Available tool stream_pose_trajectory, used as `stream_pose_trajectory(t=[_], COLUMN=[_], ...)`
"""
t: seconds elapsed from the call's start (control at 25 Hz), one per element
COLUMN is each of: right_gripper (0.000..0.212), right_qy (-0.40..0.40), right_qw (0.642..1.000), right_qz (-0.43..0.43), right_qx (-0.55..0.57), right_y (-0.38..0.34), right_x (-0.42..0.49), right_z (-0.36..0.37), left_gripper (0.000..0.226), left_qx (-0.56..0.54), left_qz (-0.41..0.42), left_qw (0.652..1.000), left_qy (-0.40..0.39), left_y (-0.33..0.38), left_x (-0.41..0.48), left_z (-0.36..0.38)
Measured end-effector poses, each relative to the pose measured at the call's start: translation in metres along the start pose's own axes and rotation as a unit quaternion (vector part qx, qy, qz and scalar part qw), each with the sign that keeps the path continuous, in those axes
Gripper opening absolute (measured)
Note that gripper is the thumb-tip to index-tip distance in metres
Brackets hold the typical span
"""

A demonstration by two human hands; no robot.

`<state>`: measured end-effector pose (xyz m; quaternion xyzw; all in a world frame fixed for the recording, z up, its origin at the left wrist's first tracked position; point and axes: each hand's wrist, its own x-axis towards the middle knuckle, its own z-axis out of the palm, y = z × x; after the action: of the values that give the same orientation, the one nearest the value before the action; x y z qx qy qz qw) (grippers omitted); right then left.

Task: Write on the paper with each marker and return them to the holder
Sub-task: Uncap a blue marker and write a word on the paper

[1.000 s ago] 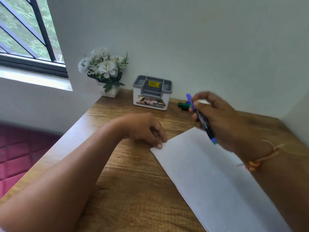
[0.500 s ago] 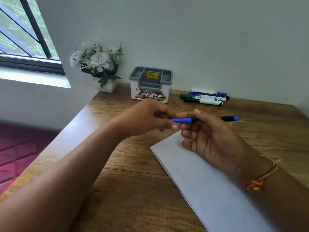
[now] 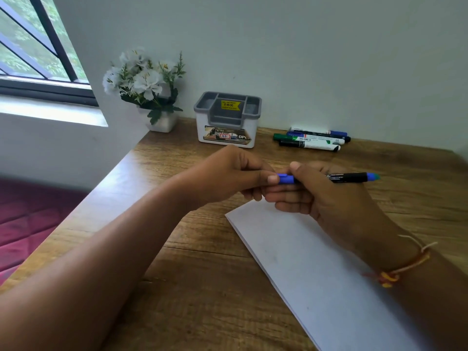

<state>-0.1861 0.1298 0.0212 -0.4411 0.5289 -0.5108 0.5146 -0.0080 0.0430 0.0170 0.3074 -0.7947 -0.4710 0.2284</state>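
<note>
Two hands grip one blue marker (image 3: 326, 177) level above the near corner of the paper (image 3: 311, 269).

The left hand (image 3: 228, 176) pinches the blue cap end; the right hand (image 3: 326, 196) wraps the black barrel. Behind the paper, the grey-and-white holder (image 3: 228, 122) stands at the wall. Right of the holder lie the other markers (image 3: 312, 139), side by side. Left of the holder sits a pot of white flowers (image 3: 147, 84).

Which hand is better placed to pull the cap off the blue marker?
Left hand: its fingers already pinch the blue cap, while the right hand grips the marker's barrel.
</note>
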Motion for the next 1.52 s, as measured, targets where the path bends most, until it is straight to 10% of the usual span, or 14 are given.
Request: stream_pose_trajectory(t=[0.48, 0.72, 0.92, 1.52], right_gripper=[0.046, 0.018, 0.021, 0.032], right_qy=[-0.015, -0.124, -0.123, -0.117], right_qw=[0.996, 0.814, 0.814, 0.844], right_qz=[-0.083, -0.224, -0.198, -0.219], right_qx=[-0.034, -0.521, -0.532, -0.475], right_y=[-0.005, 0.029, 0.027, 0.032], right_x=[-0.004, -0.008, -0.006, -0.002], right_z=[-0.007, 0.005, 0.010, -0.002], left_gripper=[0.014, 0.024, 0.018, 0.027], left_qx=[0.004, 0.080, 0.236, 0.197], left_qz=[-0.065, -0.171, -0.141, -0.125], left_qw=[0.997, 0.982, 0.959, 0.958], left_qy=[0.036, -0.023, -0.069, -0.165], left_y=[-0.008, -0.016, -0.012, -0.019], left_x=[-0.006, 0.000, -0.003, -0.006], left_z=[-0.037, -0.030, -0.032, -0.043])
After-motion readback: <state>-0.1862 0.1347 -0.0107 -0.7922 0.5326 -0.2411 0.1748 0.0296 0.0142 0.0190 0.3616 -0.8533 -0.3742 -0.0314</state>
